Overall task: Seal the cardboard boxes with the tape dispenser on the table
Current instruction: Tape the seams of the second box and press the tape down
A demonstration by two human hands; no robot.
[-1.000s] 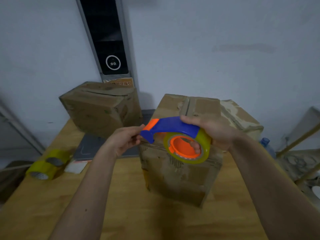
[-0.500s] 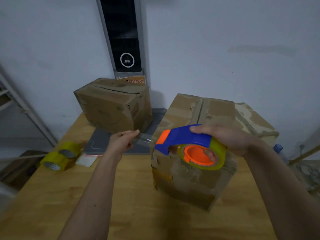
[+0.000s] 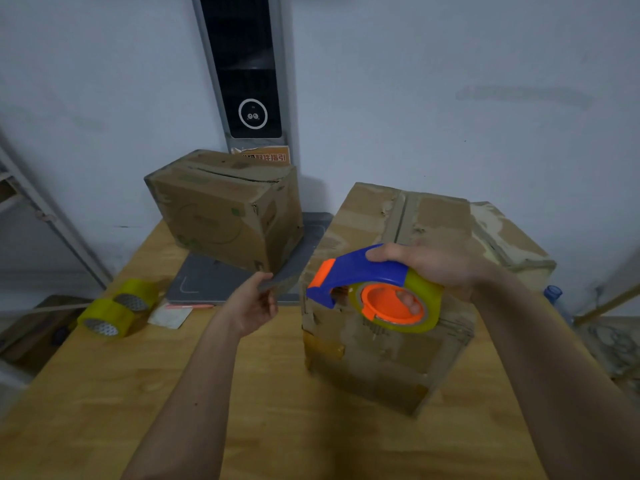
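Gripping the tape dispenser (image 3: 374, 289) from above, right hand (image 3: 436, 268) closed around its blue handle — held in the air in front of the nearer cardboard box (image 3: 391, 299) on the wooden table (image 3: 138, 393). Pinching the pulled-out strip of clear tape (image 3: 282, 284) between thumb and fingertips, left hand (image 3: 251, 304) just left of that box. Standing further back, a second cardboard box (image 3: 225, 209); lying at the table's left edge — two spare tape rolls (image 3: 116, 308).

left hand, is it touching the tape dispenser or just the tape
Apart from the dispenser. The head view shows the left hand pinching the clear tape strip, with table visible between it and the tape dispenser.
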